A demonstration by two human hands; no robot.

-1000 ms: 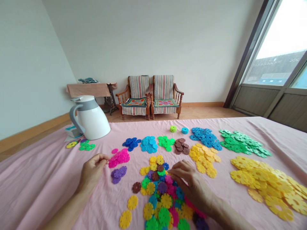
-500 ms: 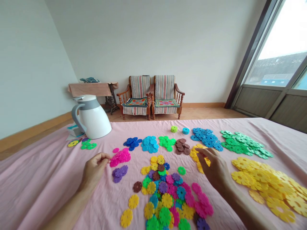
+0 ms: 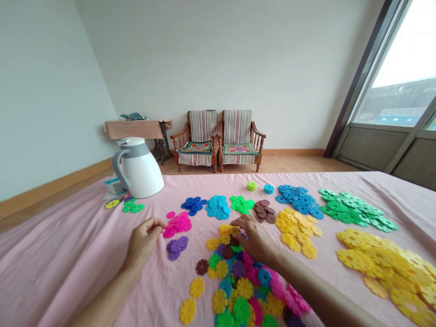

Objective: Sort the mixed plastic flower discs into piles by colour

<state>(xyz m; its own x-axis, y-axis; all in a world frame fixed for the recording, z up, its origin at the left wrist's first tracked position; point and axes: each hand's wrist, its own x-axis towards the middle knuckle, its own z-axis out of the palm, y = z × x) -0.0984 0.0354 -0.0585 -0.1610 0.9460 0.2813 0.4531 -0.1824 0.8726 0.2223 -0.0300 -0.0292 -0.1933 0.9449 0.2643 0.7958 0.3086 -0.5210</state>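
Observation:
My left hand (image 3: 146, 238) has its thumb and fingers pressed together at the left edge of a pile of pink flower-shaped plastic discs (image 3: 179, 224); whether a disc is between them is hidden. Just below lies a small purple pile (image 3: 177, 247). My right hand (image 3: 255, 238) reaches over the top of the mixed heap of coloured discs (image 3: 238, 290). Its thumb and index finger are apart around yellow discs (image 3: 226, 230) and a brown one there. A bit of a blue disc peeks out under that hand.
Sorted piles lie beyond: dark blue (image 3: 194, 205), light blue (image 3: 218, 207), green (image 3: 241, 204), brown (image 3: 265, 211) and yellow (image 3: 296, 229). Larger discs are at right, including a big yellow pile (image 3: 384, 261). A white jug (image 3: 143, 175) stands at left on the pink cloth (image 3: 136, 281).
My right hand has moved left from the small yellow pile to the top of the mixed heap. My left hand stays beside the pink pile. The view has shifted slightly.

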